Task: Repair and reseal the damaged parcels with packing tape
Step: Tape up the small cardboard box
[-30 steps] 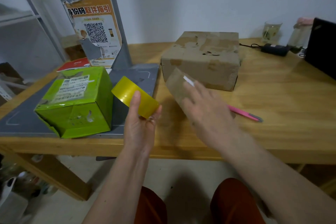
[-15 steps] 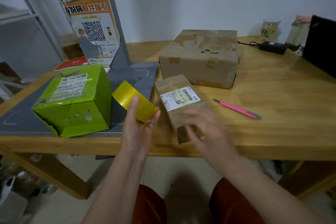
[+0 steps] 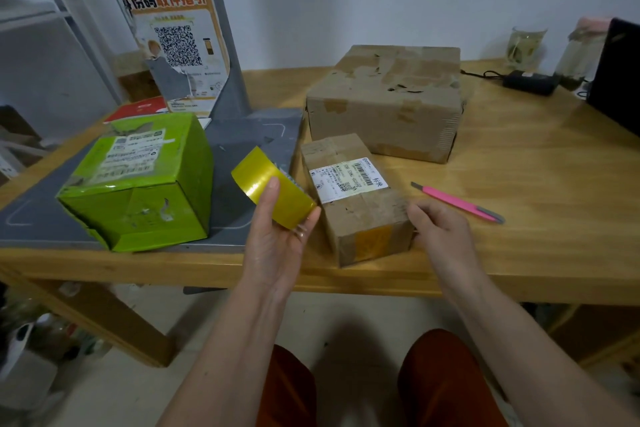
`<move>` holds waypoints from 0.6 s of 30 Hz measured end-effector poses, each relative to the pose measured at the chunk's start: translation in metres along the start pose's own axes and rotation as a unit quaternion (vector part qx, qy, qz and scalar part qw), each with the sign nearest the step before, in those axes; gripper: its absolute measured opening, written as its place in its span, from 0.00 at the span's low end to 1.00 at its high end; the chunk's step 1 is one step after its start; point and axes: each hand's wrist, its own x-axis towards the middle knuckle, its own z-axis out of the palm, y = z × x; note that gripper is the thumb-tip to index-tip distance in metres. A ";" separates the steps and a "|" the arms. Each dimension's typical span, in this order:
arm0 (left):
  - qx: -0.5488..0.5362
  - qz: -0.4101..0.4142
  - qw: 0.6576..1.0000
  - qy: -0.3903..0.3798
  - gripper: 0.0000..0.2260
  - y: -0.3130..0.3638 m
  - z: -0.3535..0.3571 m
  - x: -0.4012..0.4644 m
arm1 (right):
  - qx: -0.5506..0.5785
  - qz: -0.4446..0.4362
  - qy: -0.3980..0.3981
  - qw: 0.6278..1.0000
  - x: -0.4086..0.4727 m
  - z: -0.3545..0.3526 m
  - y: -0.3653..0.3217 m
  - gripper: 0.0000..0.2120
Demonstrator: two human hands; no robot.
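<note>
Yellow packing tape (image 3: 272,188) is gripped in the left hand (image 3: 277,246), thumb on the roll's outer face and fingertips curled under its lower edge, held above the near table (image 3: 540,218) edge. The right hand (image 3: 441,232) has its curled fingers against the near right corner of the small cardboard parcel (image 3: 356,204), which lies flat on the table just beside the roll, its white shipping label (image 3: 348,179) facing up

Handling, as a judgement: the small parcel appears light and fairly stiff, with scuffed, creased board and a yellowish patch on its near end; hold it by opposite side walls or corners, not by the worn end face. The roll is rigid and smooth; keep a thumb on its outer face so the free end, which cannot be located here, can be found and peeled

Surroundings: a green box (image 3: 138,184) with a crushed, split lower edge sits on a grey mat (image 3: 249,135) to the left, near the roll. A larger brown carton (image 3: 388,100) with torn top patches stands just behind the small parcel, limiting room to push it rearward. A pink utility knife (image 3: 457,202) lies to the right, apart from the right hand and within likely reach for cutting. A grey stand with a torn poster (image 3: 180,42) rises at the rear left
</note>
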 end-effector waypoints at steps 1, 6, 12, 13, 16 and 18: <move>-0.003 -0.004 1.000 0.003 0.20 0.000 0.000 0.000 | -0.003 -0.010 0.008 1.000 -0.001 0.001 0.000 0.09; -0.012 -0.014 1.000 -0.003 0.25 0.000 0.000 0.003 | 0.009 -0.050 0.043 0.998 -0.006 0.006 0.000 0.09; -0.023 -0.022 0.999 -0.015 0.24 0.000 0.000 0.004 | -0.005 -0.102 0.083 0.991 -0.017 0.012 0.002 0.10; -0.024 -0.025 0.999 -0.016 0.24 0.001 0.001 0.005 | -0.003 -0.106 0.086 0.991 -0.019 0.013 0.002 0.09; -0.022 -0.030 0.999 -0.011 0.24 0.002 0.002 0.005 | 0.010 -0.112 0.092 0.989 -0.022 0.014 0.002 0.09; -0.018 -0.031 0.999 -0.013 0.24 0.002 0.003 0.005 | 0.024 -0.104 0.090 0.990 -0.021 0.014 0.002 0.09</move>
